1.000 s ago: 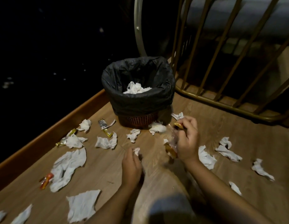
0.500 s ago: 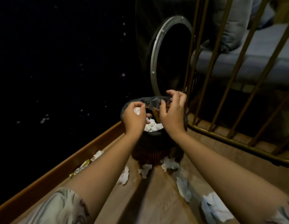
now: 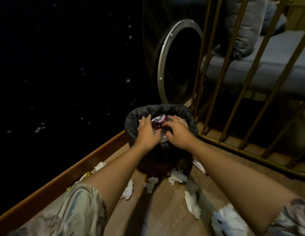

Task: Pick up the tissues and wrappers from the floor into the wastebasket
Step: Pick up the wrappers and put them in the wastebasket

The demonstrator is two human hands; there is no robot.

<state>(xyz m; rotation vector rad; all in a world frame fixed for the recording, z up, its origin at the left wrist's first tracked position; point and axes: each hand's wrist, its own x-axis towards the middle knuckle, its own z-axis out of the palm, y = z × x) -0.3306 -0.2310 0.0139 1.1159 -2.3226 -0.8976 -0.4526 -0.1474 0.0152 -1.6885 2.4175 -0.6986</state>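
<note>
Brown wooden floor (image 3: 167,217), raised wooden edge along its left, gold metal railing (image 3: 236,106) on the right. Round wastebasket lined with a black plastic bag (image 3: 189,116) at the floor's far end. Left hand (image 3: 148,132) and right hand (image 3: 178,132) both over its mouth, fingers spread and relaxed, gripping nothing visible. Crumpled white tissues (image 3: 177,178) just beyond the basket's near side, nearer the right hand; open floor between the arms

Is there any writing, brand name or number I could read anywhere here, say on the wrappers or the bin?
None can be read.
The wrapper between the hands over the wastebasket shows a pale and dark red print, too blurred to read.
The yellow wrapper on the floor by the wooden edge is too small and dim to read.
The tissues are plain white.
</note>
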